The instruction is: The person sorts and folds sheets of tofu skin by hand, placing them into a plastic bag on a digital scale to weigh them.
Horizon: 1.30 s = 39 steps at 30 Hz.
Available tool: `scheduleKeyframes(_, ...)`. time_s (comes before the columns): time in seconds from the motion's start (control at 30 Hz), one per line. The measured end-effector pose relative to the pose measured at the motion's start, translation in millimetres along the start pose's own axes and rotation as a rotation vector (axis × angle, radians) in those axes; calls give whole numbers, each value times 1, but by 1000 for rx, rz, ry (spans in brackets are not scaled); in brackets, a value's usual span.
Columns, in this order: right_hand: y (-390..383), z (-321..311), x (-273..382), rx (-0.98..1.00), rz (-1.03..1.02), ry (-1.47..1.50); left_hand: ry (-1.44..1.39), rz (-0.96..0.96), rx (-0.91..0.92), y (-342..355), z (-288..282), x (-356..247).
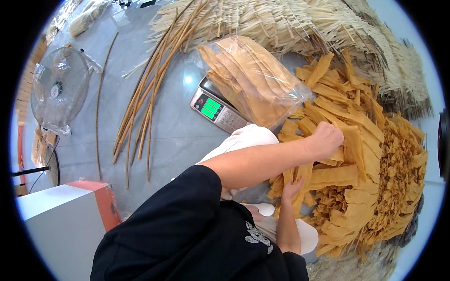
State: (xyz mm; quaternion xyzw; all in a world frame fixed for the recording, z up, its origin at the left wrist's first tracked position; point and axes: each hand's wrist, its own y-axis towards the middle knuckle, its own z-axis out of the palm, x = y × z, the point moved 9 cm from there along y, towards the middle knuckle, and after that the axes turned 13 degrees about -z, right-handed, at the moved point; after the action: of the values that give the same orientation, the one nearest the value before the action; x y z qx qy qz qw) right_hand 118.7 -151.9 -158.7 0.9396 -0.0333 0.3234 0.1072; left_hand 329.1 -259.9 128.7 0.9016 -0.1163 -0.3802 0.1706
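My left hand (328,139) reaches across to the pile of yellow dried sheets (365,201) on the right, fingers curled on a flat piece. My right hand (292,188) is lower, closed around a long yellow strip among the loose pieces. Just above my hands, a clear plastic bag (248,75) filled with similar yellow sheets rests on a silver digital scale (216,115) with a green display. Part of the pile under my left forearm is hidden.
Long thin sticks (145,93) lie on the grey floor (79,159). A fan (57,89) is at left, above a white and pink block (61,210). Pale dried strips on sticks (281,18) cover the back and upper right.
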Motion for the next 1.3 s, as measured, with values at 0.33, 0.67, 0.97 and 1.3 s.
scheduleKeyframes(0.33,-20,8,-14,18,5,-99,223,-225,231,15,1,41)
scheduleKeyframes(0.67,133,-125,106,-512,-296,4,315,-154,64,27,-7,52)
scheduleKeyframes(0.97,289,-150,129,46,-382,-599,354,-132,95,31,-1,49)
scheduleKeyframes(1.3,204,-90,108,115,-696,-429,401,-158,172,34,4,54)
